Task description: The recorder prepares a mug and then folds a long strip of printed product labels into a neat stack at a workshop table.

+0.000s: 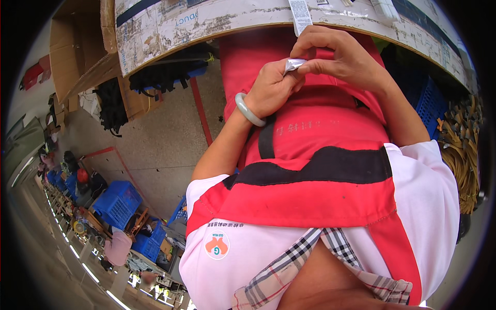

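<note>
My left hand [275, 89], with a pale ring-shaped bangle [249, 109] on its wrist, is closed round a small folded white piece [294, 64] that looks like a paper or fabric label. Its shiny end pokes up between thumb and fingers; the rest is hidden in the hand. From the other side comes my right hand [338, 54], fingers bent, its thumb against the edge of the white piece. Both hands are held over my red apron [315, 124], just below the table edge. A long white printed strip [300, 18] hangs over that edge, right behind my right fingers.
A worn, taped white table [170, 31] spans the far side, with clear plastic packaging [385, 10] on it. An open cardboard box [82, 46] stands left. Blue crates [118, 202] and another person [119, 247] are farther left. Brown strips [460, 150] hang in a bundle at right.
</note>
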{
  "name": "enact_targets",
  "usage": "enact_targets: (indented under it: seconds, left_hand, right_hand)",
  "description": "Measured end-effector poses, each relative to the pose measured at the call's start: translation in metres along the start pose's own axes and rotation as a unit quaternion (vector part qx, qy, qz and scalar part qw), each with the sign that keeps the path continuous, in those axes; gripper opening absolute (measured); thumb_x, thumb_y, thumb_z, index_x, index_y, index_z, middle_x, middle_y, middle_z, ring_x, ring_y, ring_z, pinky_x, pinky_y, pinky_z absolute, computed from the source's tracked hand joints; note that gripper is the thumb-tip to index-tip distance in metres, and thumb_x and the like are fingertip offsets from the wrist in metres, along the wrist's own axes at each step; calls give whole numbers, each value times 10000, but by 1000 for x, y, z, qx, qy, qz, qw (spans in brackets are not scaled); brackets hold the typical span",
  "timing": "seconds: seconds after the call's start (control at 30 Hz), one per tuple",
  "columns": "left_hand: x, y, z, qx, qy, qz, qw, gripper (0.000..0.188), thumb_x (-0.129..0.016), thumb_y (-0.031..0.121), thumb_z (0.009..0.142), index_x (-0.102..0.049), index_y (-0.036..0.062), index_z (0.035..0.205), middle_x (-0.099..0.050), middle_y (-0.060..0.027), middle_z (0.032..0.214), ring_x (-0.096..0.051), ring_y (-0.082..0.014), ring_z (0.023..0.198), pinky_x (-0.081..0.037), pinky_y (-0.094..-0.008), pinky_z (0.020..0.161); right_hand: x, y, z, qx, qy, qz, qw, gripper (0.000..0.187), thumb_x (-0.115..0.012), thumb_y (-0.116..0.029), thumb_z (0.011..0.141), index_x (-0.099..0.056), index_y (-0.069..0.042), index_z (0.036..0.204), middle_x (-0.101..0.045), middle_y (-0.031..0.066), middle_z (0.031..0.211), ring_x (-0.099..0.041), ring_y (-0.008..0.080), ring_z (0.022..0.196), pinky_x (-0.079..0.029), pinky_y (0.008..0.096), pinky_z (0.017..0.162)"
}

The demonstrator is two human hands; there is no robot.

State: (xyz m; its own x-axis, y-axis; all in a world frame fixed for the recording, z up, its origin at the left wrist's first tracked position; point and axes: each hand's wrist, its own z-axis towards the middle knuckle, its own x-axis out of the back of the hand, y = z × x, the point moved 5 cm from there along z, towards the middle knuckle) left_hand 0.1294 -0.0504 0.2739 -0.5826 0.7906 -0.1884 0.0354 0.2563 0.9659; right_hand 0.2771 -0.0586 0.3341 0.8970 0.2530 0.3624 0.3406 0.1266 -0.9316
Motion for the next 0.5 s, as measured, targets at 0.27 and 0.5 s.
enact_targets:
  seconds: [0.27, 0.5]
  left_hand:
    - [0, 9, 2, 35, 6, 36, 999, 333, -486, 268, 1044, -594, 40, 827, -553, 27, 705, -466, -38, 602, -375, -200, 544]
    - [2, 10, 3, 31, -3, 2, 1000, 282, -475, 224, 1042, -673, 24, 1027, -550, 28, 704, -466, -38, 599, -378, -194, 546]
  right_hand:
    - [-3, 11, -4, -36, 5, 122, 992, 158, -673, -138, 924, -642, 14, 952, -633, 6, 834, -591, 75, 799, -488, 232, 729]
    - [6, -1, 6, -38, -15, 70, 997, 180, -680, -176, 924, -657, -1, 960, -633, 26, 939, -589, 94, 857, -477, 238, 787]
